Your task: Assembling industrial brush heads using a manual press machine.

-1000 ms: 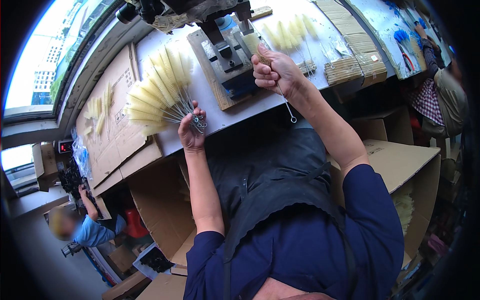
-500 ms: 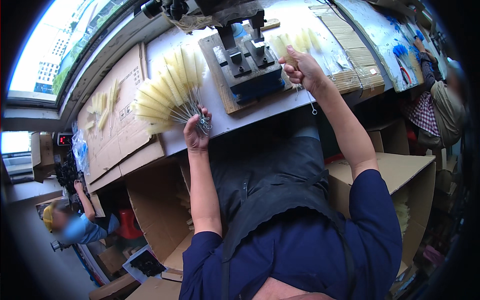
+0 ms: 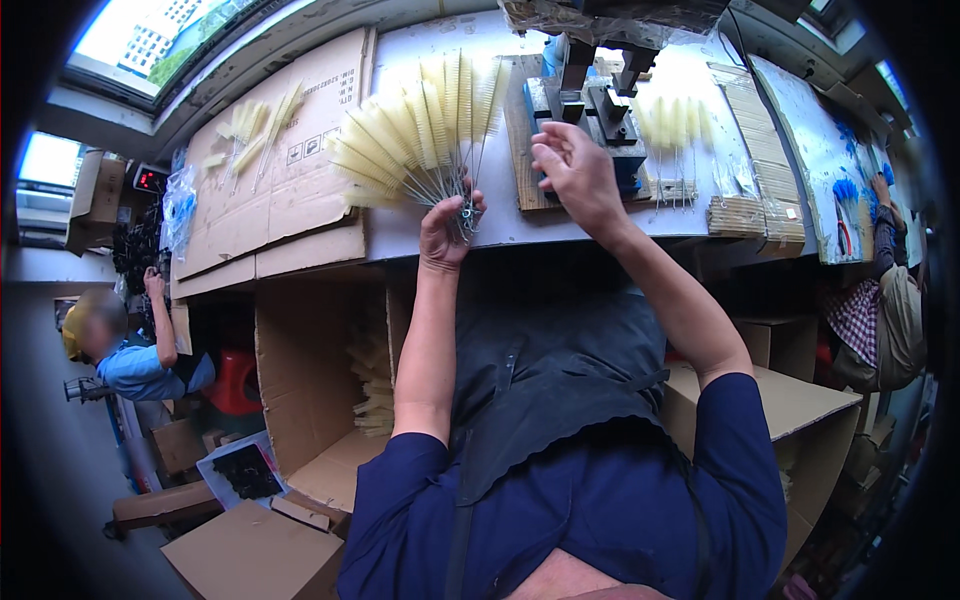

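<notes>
My left hand is closed around the wire stems of a fan of tube brushes. Their pale yellow bristles spread up and to the left, and the ring ends of the wires bunch beside my fingers. My right hand hovers in front of a small blue and black press, its fingers loosely bent and apart, with nothing visible in them. Right of the press, more tube brushes lie on the white table.
Flattened cardboard at the left bears several loose brushes. Stacked cardboard strips lie on the right. Open cartons stand below the table edge. One person works at far left, another at far right.
My right hand has moved left from the brushes beside the press to its front, and its fingers have opened. My left hand still holds the fan. The whole view has shifted.
</notes>
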{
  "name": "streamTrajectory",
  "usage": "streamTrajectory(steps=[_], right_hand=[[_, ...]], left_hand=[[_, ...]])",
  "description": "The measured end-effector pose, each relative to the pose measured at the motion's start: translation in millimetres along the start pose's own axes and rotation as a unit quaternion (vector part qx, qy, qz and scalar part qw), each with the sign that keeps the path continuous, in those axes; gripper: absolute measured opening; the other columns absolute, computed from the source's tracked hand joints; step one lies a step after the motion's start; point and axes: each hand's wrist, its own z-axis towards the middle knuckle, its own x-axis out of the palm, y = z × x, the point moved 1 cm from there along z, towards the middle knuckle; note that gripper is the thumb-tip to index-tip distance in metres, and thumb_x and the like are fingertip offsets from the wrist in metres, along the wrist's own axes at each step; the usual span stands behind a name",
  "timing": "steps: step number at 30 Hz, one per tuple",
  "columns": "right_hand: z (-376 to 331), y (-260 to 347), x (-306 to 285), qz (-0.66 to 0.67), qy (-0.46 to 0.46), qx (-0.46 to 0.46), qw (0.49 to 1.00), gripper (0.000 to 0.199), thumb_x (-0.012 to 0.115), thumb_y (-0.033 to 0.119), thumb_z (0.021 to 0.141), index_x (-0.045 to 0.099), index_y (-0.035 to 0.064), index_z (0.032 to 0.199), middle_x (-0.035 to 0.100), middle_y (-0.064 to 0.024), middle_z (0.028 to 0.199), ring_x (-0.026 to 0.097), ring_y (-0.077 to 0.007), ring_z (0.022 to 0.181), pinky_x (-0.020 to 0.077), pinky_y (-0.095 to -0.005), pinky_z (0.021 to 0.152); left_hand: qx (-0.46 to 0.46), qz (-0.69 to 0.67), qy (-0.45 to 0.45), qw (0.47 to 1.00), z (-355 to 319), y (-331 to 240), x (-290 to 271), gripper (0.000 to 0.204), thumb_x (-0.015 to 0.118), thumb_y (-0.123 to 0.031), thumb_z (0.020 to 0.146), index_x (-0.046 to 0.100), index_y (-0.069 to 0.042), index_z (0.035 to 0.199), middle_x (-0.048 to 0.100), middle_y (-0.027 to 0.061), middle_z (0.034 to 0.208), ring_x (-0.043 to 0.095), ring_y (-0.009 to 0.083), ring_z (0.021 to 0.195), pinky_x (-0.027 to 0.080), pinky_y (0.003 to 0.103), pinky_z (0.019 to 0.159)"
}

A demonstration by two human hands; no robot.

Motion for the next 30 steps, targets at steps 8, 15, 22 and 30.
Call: streamTrajectory(steps=[8, 15, 22, 30], right_hand=[[61, 13, 73, 0.102, -0.002, 0.108, 0.989, 0.032, 0.060, 0.028, 0.099, 0.057, -0.0033, 0.107, 0.067, -0.0090, 0.087, 0.065, -0.0148, 0.064, 0.0519, -0.0282, 0.054], [46, 30, 65, 0.141, -0.039, -0.035, 0.989, 0.030, 0.051, 0.027, 0.105, 0.063, 0.0003, 0.106, 0.063, -0.0026, 0.079, 0.054, -0.0050, 0.054, 0.0454, -0.0206, 0.049], [-14, 43, 19, 0.170, -0.098, -0.092, 0.976, 0.040, 0.041, 0.033, 0.108, 0.061, -0.0017, 0.110, 0.057, -0.0004, 0.076, 0.039, -0.0007, 0.048, 0.0361, -0.0168, 0.043], [-11, 3, -36, 0.365, 0.014, 0.255, 0.895, 0.040, 0.047, 0.032, 0.105, 0.062, -0.0046, 0.098, 0.057, -0.0028, 0.069, 0.039, -0.0034, 0.041, 0.0324, -0.0203, 0.034]], left_hand=[[-0.010, 0.030, 0.032, 0.999, -1, 3, 5, 0.047, 0.062, -0.003, 0.084, 0.053, 0.004, 0.130, 0.067, 0.0159, 0.108, 0.066, 0.0305, 0.102, 0.053, 0.043, 0.094], [0.009, 0.009, -0.003, 1.000, 1, 4, 16, 0.043, 0.062, -0.002, 0.082, 0.056, 0.006, 0.123, 0.067, 0.0186, 0.113, 0.067, 0.0320, 0.104, 0.049, 0.050, 0.103], [0.017, 0.006, 0.018, 1.000, 5, 3, 1, 0.038, 0.063, -0.003, 0.084, 0.058, 0.008, 0.119, 0.067, 0.0149, 0.106, 0.066, 0.0218, 0.089, 0.051, 0.042, 0.093], [0.015, 0.021, 0.025, 0.999, 4, 4, 9, 0.037, 0.062, -0.004, 0.086, 0.056, 0.012, 0.119, 0.062, 0.0146, 0.109, 0.061, 0.0203, 0.090, 0.049, 0.040, 0.094]])
